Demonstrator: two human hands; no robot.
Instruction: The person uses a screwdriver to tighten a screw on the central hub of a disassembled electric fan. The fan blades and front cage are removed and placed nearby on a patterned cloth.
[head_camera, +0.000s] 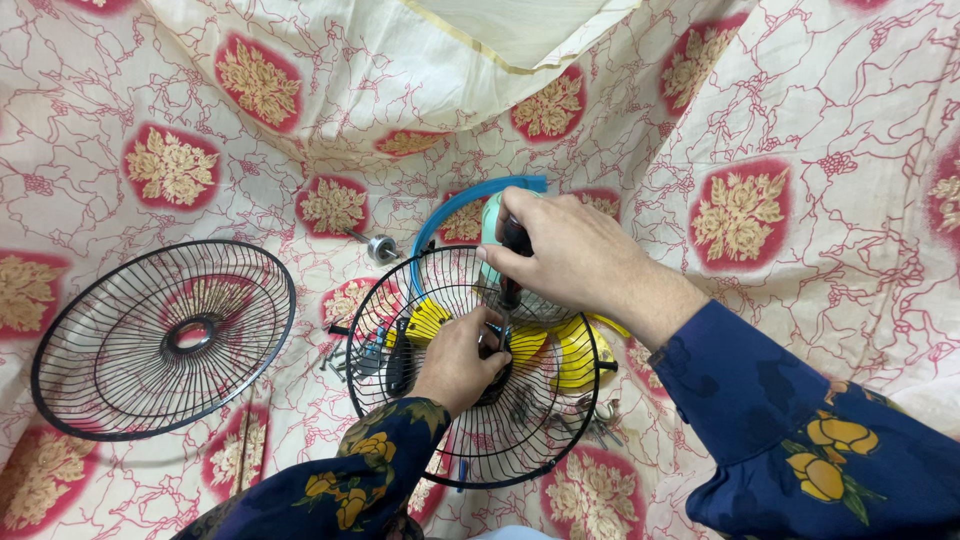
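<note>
The right hand (570, 250) closes around the screwdriver (512, 262), upright over the centre of the grille (400, 420), while the left hand (458, 362) grips the hub there, so I judge it best to press straight down and keep the grille steady.

Screwdriver (511, 262) handle largely hidden within the right hand (568, 252); its tip and the hub lie concealed behind the left hand (458, 360).
</note>
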